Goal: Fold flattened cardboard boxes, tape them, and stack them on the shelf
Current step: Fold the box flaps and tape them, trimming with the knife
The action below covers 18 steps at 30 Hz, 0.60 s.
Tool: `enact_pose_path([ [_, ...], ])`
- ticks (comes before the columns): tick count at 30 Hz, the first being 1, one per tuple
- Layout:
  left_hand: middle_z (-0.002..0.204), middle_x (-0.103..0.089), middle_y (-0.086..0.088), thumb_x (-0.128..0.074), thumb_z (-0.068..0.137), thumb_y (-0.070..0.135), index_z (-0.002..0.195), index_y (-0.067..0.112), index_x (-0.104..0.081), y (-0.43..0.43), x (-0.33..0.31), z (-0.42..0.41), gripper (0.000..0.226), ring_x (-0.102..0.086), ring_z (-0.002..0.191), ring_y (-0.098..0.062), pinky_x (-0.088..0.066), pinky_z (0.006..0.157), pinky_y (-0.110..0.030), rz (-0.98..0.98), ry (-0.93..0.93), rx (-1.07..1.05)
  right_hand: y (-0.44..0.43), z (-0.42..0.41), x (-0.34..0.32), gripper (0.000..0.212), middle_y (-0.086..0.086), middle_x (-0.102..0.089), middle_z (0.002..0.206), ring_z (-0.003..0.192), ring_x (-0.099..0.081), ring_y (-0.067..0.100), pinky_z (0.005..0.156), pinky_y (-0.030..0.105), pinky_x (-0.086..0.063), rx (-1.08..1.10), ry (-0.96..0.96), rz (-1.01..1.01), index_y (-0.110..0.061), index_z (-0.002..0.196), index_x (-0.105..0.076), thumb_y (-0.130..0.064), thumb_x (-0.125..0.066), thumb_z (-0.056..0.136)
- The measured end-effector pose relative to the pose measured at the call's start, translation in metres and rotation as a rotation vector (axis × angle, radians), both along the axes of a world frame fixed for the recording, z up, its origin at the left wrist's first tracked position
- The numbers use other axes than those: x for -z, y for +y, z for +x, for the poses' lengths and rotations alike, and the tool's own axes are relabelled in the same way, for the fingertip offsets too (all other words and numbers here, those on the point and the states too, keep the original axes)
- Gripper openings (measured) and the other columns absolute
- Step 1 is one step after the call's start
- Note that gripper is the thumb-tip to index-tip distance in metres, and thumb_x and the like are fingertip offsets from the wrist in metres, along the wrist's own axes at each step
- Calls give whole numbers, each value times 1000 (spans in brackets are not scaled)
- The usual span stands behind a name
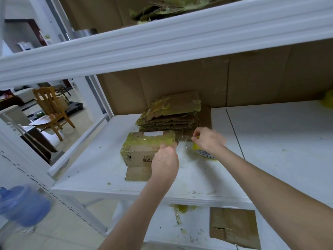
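Observation:
A small folded cardboard box [140,152], covered in yellowish tape, sits on the white shelf board [270,152]. My left hand [164,159] presses on the box's right end, fingers curled over its top edge. My right hand [207,139] grips a roll of clear tape [205,153] with a patterned core, just right of the box. A strip of clear tape [183,141] stretches from the roll to the box. Behind them lies a stack of flattened boxes [173,114] with old tape on them.
A white shelf beam [162,38] crosses overhead, with torn cardboard on top. Brown cardboard lines the shelf's back. A cardboard piece [234,230] lies on the lower shelf. A blue water jug [23,204] stands on the floor at left, a wooden chair [52,109] beyond.

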<state>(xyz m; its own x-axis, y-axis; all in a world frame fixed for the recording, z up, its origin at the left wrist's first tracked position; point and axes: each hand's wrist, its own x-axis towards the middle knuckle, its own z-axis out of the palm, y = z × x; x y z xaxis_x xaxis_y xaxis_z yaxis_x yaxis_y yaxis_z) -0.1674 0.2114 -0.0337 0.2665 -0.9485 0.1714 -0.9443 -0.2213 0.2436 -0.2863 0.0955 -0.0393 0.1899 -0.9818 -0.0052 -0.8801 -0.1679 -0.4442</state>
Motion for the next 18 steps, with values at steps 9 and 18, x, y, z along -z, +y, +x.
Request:
enact_pose_path([
  [9, 123, -46, -15, -44, 93, -6, 142, 18, -41, -8, 2, -2, 55, -65, 91, -30, -53, 74, -33, 78, -15, -15, 6, 6, 2, 10, -3, -64, 99, 92, -60, 25, 70, 29, -45, 18, 10, -17, -35, 89, -57, -37, -49, 95],
  [18, 118, -49, -16, -44, 89, -11, 123, 8, -57, -16, 3, -10, 41, -60, 99, -30, -49, 75, -32, 147, -37, -22, 14, 7, 0, 14, -3, -61, 95, 84, -52, 23, 68, 28, -39, 30, 16, -58, -35, 89, -57, -30, -46, 96],
])
